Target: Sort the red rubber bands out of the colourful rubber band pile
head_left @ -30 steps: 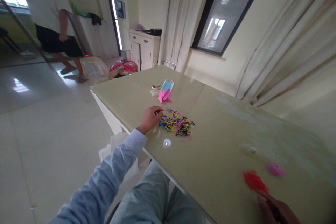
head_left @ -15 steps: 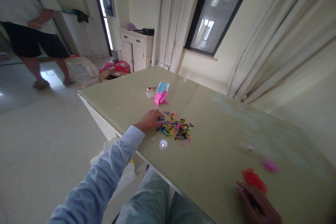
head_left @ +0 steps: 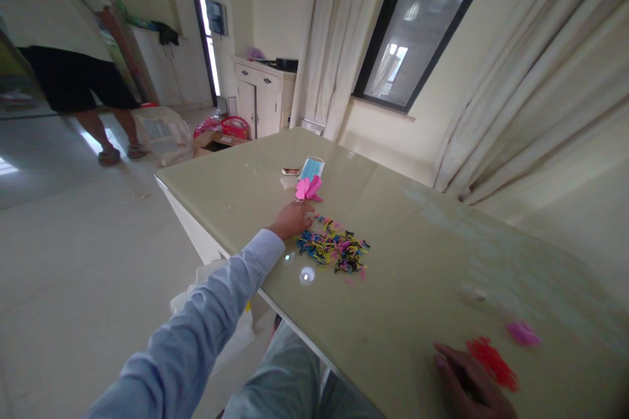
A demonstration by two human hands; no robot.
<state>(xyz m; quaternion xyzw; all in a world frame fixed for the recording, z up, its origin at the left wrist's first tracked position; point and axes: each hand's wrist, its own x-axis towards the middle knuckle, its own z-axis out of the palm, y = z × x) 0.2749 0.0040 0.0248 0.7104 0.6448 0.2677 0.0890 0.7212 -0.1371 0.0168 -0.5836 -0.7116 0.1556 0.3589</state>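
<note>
My left hand (head_left: pixel 293 218) is at the far left edge of a loose pile of small, thin pieces that look like hair elastics (head_left: pixel 335 250), in yellow, black, blue and pink. Its fingers are curled together, and anything between them is too small to make out. Over at the lower right, my right hand (head_left: pixel 474 385) hovers low by a heap of similar red pieces (head_left: pixel 493 363). Thumb and forefinger are pinched there; what they hold, if anything, cannot be made out. Just beyond my left hand lies a folded pink paper shape (head_left: pixel 308 188).
On the table (head_left: pixel 407 301) lie a blue face mask (head_left: pixel 311 168), a small clear round piece (head_left: pixel 307 276) and a pink-purple lump (head_left: pixel 523 333). A person in black shorts (head_left: pixel 78 78) stands at the far left. A white cabinet (head_left: pixel 265 95) is behind the table.
My left hand has shifted from the pile's left side to its far edge, nearer the pink paper. My right hand has moved slightly left, away from the red heap. The view has shifted.
</note>
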